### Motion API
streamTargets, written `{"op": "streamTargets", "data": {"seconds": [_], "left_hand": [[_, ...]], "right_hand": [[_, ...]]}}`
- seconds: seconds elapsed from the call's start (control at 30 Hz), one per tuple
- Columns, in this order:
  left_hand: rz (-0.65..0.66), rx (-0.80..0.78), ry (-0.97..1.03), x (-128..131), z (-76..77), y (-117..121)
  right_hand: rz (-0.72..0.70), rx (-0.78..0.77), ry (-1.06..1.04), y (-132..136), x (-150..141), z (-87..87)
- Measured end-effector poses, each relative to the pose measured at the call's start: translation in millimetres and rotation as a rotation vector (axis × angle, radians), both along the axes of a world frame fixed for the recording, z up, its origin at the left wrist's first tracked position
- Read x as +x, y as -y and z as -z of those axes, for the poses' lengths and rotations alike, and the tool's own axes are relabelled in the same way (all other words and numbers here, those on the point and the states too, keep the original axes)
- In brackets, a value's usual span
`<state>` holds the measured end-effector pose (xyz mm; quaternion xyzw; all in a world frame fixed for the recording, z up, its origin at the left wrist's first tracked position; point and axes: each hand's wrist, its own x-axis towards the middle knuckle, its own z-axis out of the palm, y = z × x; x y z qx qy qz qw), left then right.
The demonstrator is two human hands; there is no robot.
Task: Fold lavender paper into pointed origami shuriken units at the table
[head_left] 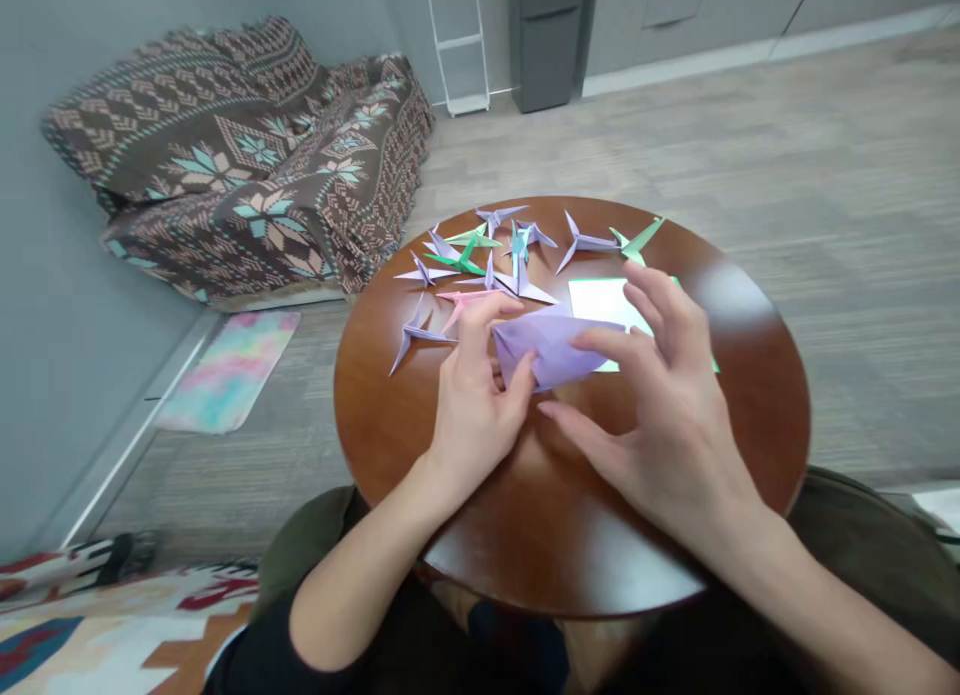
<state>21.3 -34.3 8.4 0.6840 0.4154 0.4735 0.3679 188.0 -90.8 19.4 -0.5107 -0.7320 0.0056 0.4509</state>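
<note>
A purple sheet of folded origami paper [551,347] is held above the near middle of the round table. My left hand [480,385] pinches its left side, thumb in front and fingers behind. With fingers spread apart, my right hand [660,405] has its index fingertip at the paper's right corner; its thumb is below, off the paper. Just behind the left hand lies a pink folded paper crane [469,300]. Under and behind the right hand is a white sheet with green edges [596,300], partly hidden by the fingers.
Several folded cranes in purple, green and blue, among them a purple one [416,335] and a dark green one [465,258], stand along the back left of the brown table [390,425]. A light green crane [637,243] is at the back right. Beyond stands a blanket-covered sofa [262,175].
</note>
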Motion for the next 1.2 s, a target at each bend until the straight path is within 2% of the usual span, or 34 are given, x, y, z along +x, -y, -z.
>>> {"op": "streamTargets", "data": {"seconds": [0.2, 0.37, 0.47, 0.6, 0.67, 0.8, 0.87, 1.0, 1.2], "left_hand": [[-0.048, 0.041, -0.104, -5.5, 5.2, -7.0], [-0.07, -0.002, -0.013, -4.1, 8.7, -10.0], [-0.028, -0.101, 0.036, -1.5, 3.6, -8.8], [0.099, -0.283, 0.099, 0.1, -4.7, -8.9], [0.101, -0.313, 0.108, -0.3, -6.2, -9.6], [0.003, -0.228, 0.069, -1.2, -4.1, -9.2], [-0.01, -0.155, 0.023, -1.0, -1.6, -7.9], [-0.016, -0.009, -0.078, -0.5, 2.7, -5.7], [-0.074, -0.091, 0.049, -2.5, 1.1, -8.9]], "right_hand": [[0.019, -0.027, -0.081, -2.3, 9.4, -4.8], [0.053, -0.073, -0.058, 3.6, 5.9, -9.0], [0.049, -0.041, -0.057, 3.0, 7.4, -11.2], [0.059, 0.043, -0.076, 0.4, 15.2, -16.4], [0.073, 0.04, -0.146, 0.2, 17.6, -16.9], [0.007, -0.075, -0.371, -1.0, 14.0, -9.1], [-0.016, -0.083, -0.325, -3.0, 11.0, -4.1], [0.102, 0.013, -0.157, -6.7, 10.4, -0.6], [0.083, 0.057, -0.112, -2.7, 11.6, -7.1]]}}
